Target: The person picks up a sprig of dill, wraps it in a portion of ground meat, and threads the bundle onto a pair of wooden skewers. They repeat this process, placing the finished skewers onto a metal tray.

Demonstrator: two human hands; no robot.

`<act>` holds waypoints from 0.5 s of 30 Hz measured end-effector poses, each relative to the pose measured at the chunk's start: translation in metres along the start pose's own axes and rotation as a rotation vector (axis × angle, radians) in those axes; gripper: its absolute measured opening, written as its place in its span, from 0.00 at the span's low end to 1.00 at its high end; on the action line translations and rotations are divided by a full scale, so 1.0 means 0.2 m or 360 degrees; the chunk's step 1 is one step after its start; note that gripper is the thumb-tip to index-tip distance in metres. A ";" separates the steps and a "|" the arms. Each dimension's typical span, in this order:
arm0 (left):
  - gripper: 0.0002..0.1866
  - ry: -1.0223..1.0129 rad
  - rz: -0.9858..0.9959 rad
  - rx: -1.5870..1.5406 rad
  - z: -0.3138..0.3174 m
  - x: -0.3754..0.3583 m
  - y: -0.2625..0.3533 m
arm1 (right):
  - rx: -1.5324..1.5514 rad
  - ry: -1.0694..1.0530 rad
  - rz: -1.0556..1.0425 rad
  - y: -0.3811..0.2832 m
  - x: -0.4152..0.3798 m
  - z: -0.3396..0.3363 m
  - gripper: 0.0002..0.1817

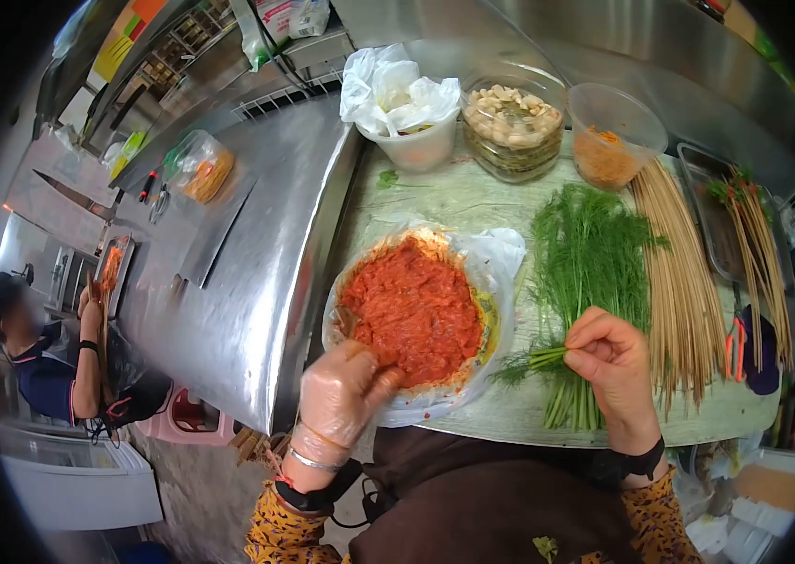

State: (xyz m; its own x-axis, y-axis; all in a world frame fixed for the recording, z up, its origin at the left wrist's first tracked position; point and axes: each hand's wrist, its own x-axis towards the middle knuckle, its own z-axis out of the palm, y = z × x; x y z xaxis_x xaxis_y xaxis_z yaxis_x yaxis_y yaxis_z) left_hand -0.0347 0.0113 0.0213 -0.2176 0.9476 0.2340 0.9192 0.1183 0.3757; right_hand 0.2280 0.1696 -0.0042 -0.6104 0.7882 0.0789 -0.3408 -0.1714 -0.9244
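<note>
A plastic-lined bowl [501,282] holds a red minced mixture [416,310] that looks like seasoned meat. My left hand [339,390], in a clear plastic glove, is at the bowl's near left edge. Its fingers are curled together over the mixture, and what they hold, if anything, is hidden. My right hand [612,362] is bare and pinches a few dill stems [546,358] between thumb and fingers. Beneath it lies a larger bunch of dill [590,254], fronds pointing away from me. Long wooden skewers [684,291] lie just right of the bunch.
At the back stand a bag-covered white tub [412,146], a container of garlic [515,122] and a tub with orange shreds [614,146]. On the right are a metal tray [712,216] with skewers and orange-handled scissors [736,348]. Left, a co-worker [50,367] stands by a steel counter [257,235].
</note>
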 end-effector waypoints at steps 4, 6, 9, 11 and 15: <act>0.11 -0.0034 -0.0005 0.0075 0.07 0.03 0.08 | -0.0013 -0.0028 0.0040 0.01 0.01 0.02 0.07; 0.09 -0.0116 0.0027 0.0193 0.08 0.06 0.11 | -0.0033 -0.0036 0.0020 0.01 0.00 0.03 0.07; 0.06 -0.0020 -0.0007 0.0084 0.11 0.07 0.05 | -0.0031 -0.0021 0.0009 0.00 -0.01 0.02 0.07; 0.06 0.0074 -0.0140 -0.0197 0.11 0.06 -0.01 | -0.0011 -0.0007 0.0023 0.00 -0.01 0.02 0.07; 0.09 0.0297 -0.0639 -0.0870 0.13 0.03 -0.12 | -0.0014 -0.0007 0.0029 0.01 -0.01 0.01 0.07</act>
State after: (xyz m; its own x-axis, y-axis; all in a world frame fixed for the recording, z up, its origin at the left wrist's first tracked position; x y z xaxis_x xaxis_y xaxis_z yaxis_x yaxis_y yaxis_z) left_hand -0.0499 0.0218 -0.0101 -0.6032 0.7893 0.1146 0.4699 0.2356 0.8507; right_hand 0.2267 0.1659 -0.0061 -0.6194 0.7825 0.0639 -0.3234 -0.1802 -0.9289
